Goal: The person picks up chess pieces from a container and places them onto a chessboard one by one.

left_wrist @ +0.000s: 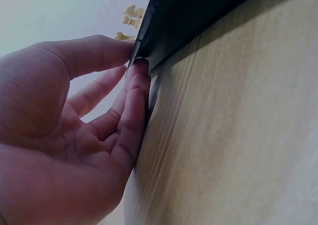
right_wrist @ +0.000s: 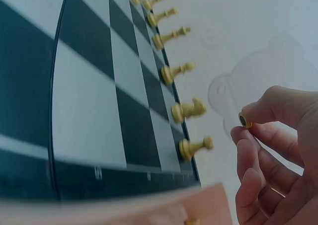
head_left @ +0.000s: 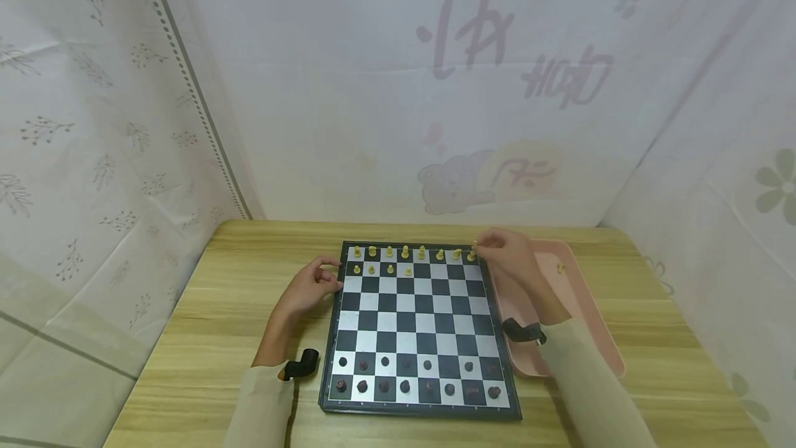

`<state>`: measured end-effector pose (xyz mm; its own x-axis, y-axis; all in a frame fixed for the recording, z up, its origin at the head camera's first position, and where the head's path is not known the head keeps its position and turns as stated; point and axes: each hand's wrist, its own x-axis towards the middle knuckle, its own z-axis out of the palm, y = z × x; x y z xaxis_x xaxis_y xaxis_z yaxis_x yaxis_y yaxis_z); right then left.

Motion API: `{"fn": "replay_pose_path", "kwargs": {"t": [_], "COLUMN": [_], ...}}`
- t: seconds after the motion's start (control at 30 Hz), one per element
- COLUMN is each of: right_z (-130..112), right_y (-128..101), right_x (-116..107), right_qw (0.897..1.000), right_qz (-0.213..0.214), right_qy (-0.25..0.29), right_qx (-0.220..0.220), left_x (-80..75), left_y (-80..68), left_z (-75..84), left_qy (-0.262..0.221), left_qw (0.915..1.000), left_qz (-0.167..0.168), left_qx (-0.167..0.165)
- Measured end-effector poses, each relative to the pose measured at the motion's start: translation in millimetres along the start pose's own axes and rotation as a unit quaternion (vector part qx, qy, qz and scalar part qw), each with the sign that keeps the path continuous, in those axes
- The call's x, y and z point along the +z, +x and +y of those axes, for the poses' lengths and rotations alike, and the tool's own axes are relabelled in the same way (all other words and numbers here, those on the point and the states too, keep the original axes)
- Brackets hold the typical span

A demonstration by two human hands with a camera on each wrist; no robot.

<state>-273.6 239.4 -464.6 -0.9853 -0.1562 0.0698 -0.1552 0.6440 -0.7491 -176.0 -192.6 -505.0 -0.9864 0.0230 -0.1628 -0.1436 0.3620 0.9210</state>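
Observation:
A black-and-white chessboard point(head_left: 407, 304) lies on the wooden table. My left hand point(head_left: 309, 285) grips its left edge near the far corner; in the left wrist view the thumb point(left_wrist: 94, 56) meets the top rim and the fingers lie along the side. Between thumb and fingertips, my right hand point(head_left: 506, 253) pinches a small yellow chess piece point(right_wrist: 244, 119), its dark base showing and the rest hidden. That hand is by the board's far right corner, close to a yellow rook point(right_wrist: 196, 147) and a knight point(right_wrist: 189, 110). Yellow pieces fill the far row, with several pawns point(head_left: 390, 269) before it at the left.
Dark red pieces point(head_left: 405, 386) stand in the two near rows. Right of the board, partly under my right forearm, is a pink tray point(head_left: 600, 327) with yellow chess pieces point(head_left: 561, 268) in it. Patterned cloth point(head_left: 373, 88) hangs behind the table point(head_left: 218, 337) and at its sides.

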Motion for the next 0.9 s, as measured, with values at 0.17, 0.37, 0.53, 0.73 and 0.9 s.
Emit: {"fn": "replay_pose_path", "kwargs": {"t": [0.17, 0.37, 0.53, 0.73, 0.9], "right_z": [-13.7, -26.1, -32.3, -39.1, -44.5], "right_y": [-1.3, -4.5, -5.6, -6.0, -6.3], "right_x": [9.4, 21.7, 32.5, 46.9, 56.9], "right_qw": [1.0, 0.999, 0.997, 0.995, 0.992], "right_qz": [-0.011, -0.032, -0.05, -0.075, -0.094], "right_qy": [-0.006, 0.002, -0.006, -0.027, -0.043], "right_qx": [-0.012, -0.03, -0.057, -0.067, -0.073], "left_x": [0.1, -1.0, -0.8, -0.6, -0.9], "left_y": [-0.3, 1.0, 2.3, 2.3, 2.8], "left_z": [1.1, -0.1, -0.6, -1.9, -3.1], "left_qy": [-0.001, 0.0, 0.005, 0.006, 0.002], "left_qw": [1.0, 0.9999, 0.9999, 0.9999, 1.0], "left_qz": [-0.002, -0.006, -0.008, -0.006, -0.006], "left_qx": [0.004, 0.011, 0.009, 0.007, 0.008]}}
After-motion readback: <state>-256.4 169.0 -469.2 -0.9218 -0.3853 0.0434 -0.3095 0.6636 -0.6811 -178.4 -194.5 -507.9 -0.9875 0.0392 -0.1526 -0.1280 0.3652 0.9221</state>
